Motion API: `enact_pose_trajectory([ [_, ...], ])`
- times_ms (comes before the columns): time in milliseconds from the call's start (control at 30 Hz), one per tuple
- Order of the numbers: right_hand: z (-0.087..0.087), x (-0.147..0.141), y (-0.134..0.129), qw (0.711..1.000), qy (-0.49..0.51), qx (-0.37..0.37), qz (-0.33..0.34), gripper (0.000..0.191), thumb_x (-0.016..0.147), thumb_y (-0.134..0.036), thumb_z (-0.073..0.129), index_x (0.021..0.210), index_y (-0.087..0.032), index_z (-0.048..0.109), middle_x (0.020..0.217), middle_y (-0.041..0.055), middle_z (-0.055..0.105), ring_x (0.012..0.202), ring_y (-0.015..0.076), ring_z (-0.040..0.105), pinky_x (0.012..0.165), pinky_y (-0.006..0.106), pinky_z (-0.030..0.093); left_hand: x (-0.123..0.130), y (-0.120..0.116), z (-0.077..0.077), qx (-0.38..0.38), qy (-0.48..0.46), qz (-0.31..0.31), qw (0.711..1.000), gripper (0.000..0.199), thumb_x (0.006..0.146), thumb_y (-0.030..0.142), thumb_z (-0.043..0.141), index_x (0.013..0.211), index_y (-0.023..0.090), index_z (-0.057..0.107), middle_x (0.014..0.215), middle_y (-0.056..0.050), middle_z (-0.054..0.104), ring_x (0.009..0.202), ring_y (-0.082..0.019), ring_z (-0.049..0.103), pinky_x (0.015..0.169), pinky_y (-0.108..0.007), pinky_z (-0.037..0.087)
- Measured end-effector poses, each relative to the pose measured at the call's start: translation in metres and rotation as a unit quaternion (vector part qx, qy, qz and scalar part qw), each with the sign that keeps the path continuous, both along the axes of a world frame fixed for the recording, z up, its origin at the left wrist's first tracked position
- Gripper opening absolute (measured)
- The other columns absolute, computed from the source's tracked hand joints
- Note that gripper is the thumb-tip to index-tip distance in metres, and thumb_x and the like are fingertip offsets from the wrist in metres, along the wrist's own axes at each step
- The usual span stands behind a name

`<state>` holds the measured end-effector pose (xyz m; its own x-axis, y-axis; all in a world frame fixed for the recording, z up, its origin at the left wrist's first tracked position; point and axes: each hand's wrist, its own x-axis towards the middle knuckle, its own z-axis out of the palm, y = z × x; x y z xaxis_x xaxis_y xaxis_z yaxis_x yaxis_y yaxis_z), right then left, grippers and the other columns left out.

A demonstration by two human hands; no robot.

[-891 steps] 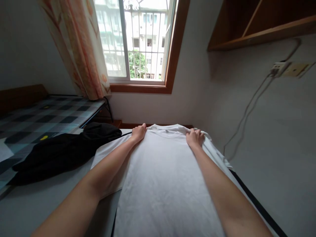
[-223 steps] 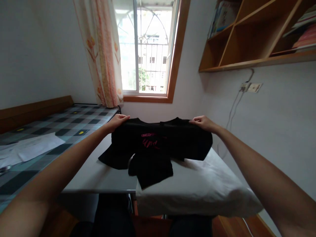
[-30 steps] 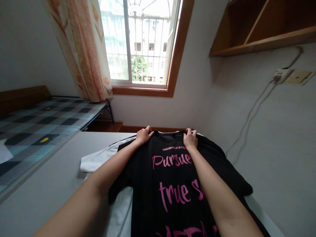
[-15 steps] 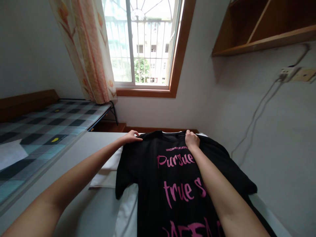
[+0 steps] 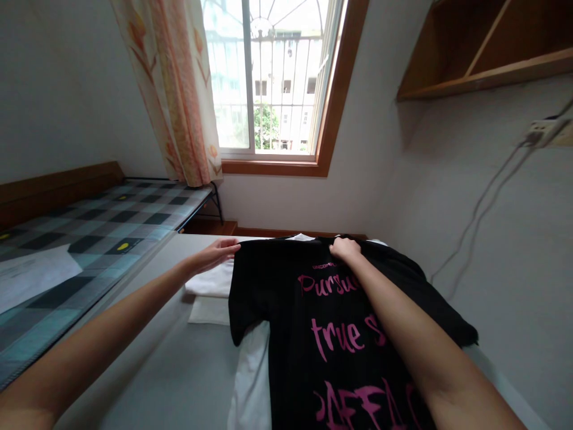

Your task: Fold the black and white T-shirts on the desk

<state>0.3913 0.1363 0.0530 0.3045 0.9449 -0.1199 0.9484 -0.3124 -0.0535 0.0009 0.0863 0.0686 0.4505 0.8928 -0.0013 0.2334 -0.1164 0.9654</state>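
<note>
A black T-shirt (image 5: 286, 304) with pink lettering is spread out, its neck end at the far side. At its far left corner, by the shoulder and sleeve, my left hand (image 5: 219, 252) pinches the cloth between its fingertips. My right hand (image 5: 347, 248) is closed on the top edge near the neckline, and its forearm covers part of the lettering. Between the two hands the top edge runs nearly straight. White cloth (image 5: 251, 376) shows from under the shirt. Folded white cloth (image 5: 210, 309) lies left of the sleeve, partly hidden by it.
The shirt lies on a pale grey surface (image 5: 147, 364). To the left stands a bed with a checked mattress (image 5: 156, 200) and a white paper (image 5: 40, 275) on it. A curtained window (image 5: 282, 89) is ahead. A wooden shelf (image 5: 483, 74) and hanging cables (image 5: 478, 209) are on the right wall.
My left hand has shifted outward along the shirt's top edge, from the shoulder towards the sleeve, and the edge there is straighter. My right hand stays by the neckline. The view has turned slightly left.
</note>
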Motion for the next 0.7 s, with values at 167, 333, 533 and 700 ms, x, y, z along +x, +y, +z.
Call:
enact_pose_trajectory([
  [167,-0.013,-0.009,-0.007,1.0,-0.018,0.019,-0.012,0.056,0.095,-0.045,0.034,0.119,-0.006,0.066,0.12,0.0258,0.064,0.112,0.0337,0.062,0.087,0.045,0.049,0.002,-0.004,0.011,0.114,0.174,0.116,0.971,0.042,0.073,0.062,0.057,0.079,0.021,0.055,0.065,0.0,0.053,0.061,-0.015,0.048,0.056,-0.024,0.031],
  [333,-0.026,-0.01,-0.018,0.995,-0.062,0.078,-0.003,0.063,0.096,-0.042,0.032,0.138,0.001,0.047,0.118,0.0286,0.064,0.111,0.0345,0.061,0.087,0.044,0.047,-0.015,0.006,0.022,0.206,0.328,0.205,0.899,0.04,0.07,0.059,0.061,0.06,0.021,0.058,0.063,-0.004,0.056,0.065,-0.019,0.049,0.056,-0.026,0.025],
  [533,-0.036,-0.014,-0.029,0.988,-0.086,0.131,-0.019,0.056,0.094,-0.033,0.033,0.138,-0.003,0.048,0.113,0.0293,0.063,0.103,0.0352,0.062,0.082,0.044,0.044,-0.044,0.012,-0.004,0.03,0.245,0.057,0.967,0.054,0.056,0.066,0.072,0.049,0.019,0.047,0.052,0.002,0.044,0.055,-0.013,0.041,0.052,-0.023,0.025],
  [700,-0.029,-0.025,-0.036,0.956,-0.116,0.228,0.143,0.049,0.094,-0.027,0.034,0.139,-0.013,0.049,0.123,0.0221,0.056,0.111,0.0326,0.052,0.093,0.045,0.034,-0.068,0.004,-0.017,-0.028,0.179,0.053,0.982,0.053,0.056,0.068,0.073,0.069,0.018,0.06,0.062,0.002,0.056,0.06,-0.014,0.047,0.054,-0.022,0.031],
])
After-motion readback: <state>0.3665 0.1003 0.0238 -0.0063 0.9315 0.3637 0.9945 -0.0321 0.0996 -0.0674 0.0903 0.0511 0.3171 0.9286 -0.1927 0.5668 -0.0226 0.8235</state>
